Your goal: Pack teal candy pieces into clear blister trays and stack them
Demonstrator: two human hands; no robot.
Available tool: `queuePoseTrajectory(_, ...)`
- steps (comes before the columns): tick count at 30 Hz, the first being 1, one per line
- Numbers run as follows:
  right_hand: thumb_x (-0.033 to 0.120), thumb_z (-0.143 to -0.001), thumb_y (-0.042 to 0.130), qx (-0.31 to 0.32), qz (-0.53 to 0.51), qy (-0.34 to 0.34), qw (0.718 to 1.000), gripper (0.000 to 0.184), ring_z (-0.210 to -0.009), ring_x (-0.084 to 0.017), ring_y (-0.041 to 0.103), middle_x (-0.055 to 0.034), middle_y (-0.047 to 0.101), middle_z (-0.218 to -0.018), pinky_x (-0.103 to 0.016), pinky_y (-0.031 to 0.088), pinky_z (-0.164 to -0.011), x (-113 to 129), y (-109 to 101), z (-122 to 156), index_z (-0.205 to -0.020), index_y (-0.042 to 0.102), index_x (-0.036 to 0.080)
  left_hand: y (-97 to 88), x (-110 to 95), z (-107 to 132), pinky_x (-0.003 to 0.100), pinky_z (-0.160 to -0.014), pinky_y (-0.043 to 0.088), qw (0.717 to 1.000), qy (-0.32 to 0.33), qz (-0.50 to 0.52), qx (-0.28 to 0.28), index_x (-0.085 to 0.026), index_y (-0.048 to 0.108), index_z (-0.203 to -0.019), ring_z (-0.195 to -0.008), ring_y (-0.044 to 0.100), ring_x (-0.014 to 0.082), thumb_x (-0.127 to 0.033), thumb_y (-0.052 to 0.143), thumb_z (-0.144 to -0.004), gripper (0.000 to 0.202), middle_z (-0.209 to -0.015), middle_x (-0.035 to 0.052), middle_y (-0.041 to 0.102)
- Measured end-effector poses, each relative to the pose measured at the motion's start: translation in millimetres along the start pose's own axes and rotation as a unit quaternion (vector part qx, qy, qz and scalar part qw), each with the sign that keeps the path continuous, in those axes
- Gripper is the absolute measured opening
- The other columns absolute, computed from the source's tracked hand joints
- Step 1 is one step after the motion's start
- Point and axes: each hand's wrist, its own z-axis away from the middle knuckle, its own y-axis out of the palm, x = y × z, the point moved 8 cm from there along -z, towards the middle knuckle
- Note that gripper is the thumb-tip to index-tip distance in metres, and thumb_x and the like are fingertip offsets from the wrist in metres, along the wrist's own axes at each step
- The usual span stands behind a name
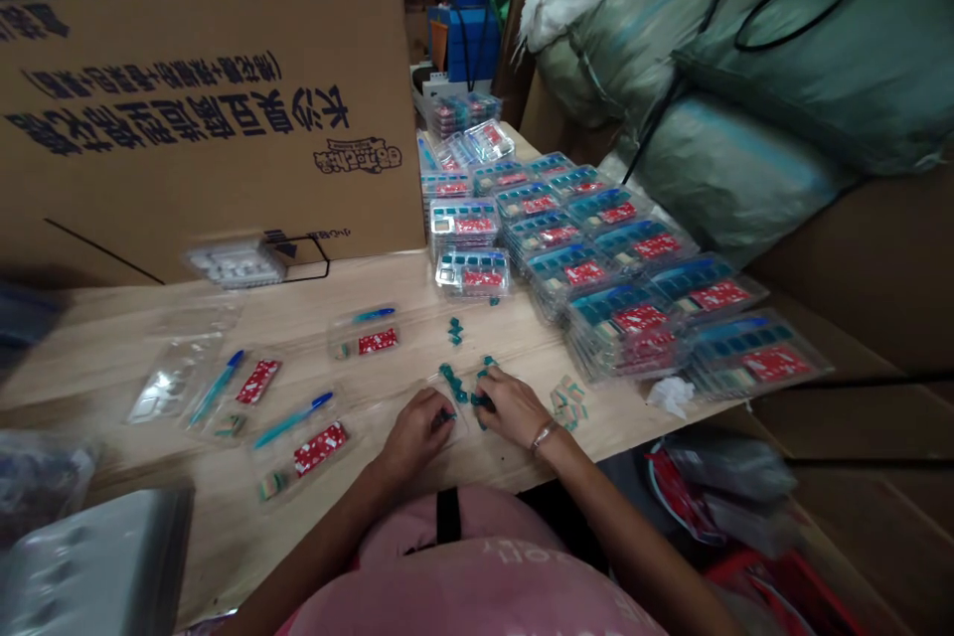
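My left hand [418, 425] is closed, its fingertips pinched on a small teal piece [445, 415] above the table. Beside it, my right hand [511, 407] has its fingers curled down over more small teal pieces, partly hidden beneath them. A short row of loose teal pieces [451, 383] lies just beyond both hands, and a smaller cluster of teal pieces [455, 330] sits farther back. To the right of my right hand are several beige-and-teal pieces [569, 401]. Clear plastic trays lie left of my hands, each with a blue pen [294, 420] and a red patterned packet [320, 448].
Stacks of filled clear trays [585, 273] cover the table's right and back. A large cardboard box [224, 139] stands at the back left. Grey trays [96, 556] are at the near left. Crumpled tissue [672, 396] lies by the right edge; stuffed sacks [745, 159] rise beyond.
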Motion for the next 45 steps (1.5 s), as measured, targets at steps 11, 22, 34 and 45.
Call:
queuePoseTrajectory(11,0.036,-0.067,0.069,0.042,-0.499,0.004,0.866,0.027,-0.054,-0.007,0.038,0.006,0.045,-0.059,-0.019,0.03,-0.049,29,19,26,-0.067,0.049,0.018,0.6,-25,15,0.026,-0.067,0.043,0.908,-0.12,0.397,0.061,-0.015,0.062,-0.079,-0.068,0.057,0.0136,-0.036,0.07,-0.069,0.025,-0.073,0.0019,0.062)
queuePoseTrajectory(22,0.041,-0.062,0.076,0.152,-0.711,0.013,0.686,0.037,-0.062,-0.007,0.044,0.0035,0.052,-0.073,-0.02,0.033,-0.057,68,46,42,-0.073,0.051,0.016,-2.8,-9,61,0.022,-0.061,0.037,0.9,-0.149,0.41,0.017,-0.015,0.056,-0.076,-0.065,0.051,0.0108,-0.035,0.071,-0.069,0.025,-0.07,0.0002,0.058)
queuePoseTrajectory(34,0.034,-0.074,0.063,0.122,-0.587,-0.003,0.801,0.019,-0.06,-0.01,0.05,0.0014,0.056,-0.067,-0.022,0.04,-0.056,71,51,40,-0.075,0.056,0.017,-15.9,-17,71,0.022,-0.062,0.038,0.924,-0.139,0.355,0.027,-0.017,0.052,-0.072,-0.064,0.048,0.0101,-0.034,0.072,-0.067,0.027,-0.067,-0.0026,0.053)
queuePoseTrajectory(45,0.016,-0.08,0.054,-0.077,-0.236,-0.183,0.951,0.004,-0.078,-0.014,0.055,-0.0031,0.059,-0.081,-0.025,0.044,-0.071,79,12,21,-0.083,0.055,0.02,-13.1,13,53,0.025,-0.06,0.039,0.931,-0.176,0.314,-0.067,-0.018,0.051,-0.083,-0.062,0.05,0.012,-0.041,0.063,-0.073,0.028,-0.067,-0.0021,0.054)
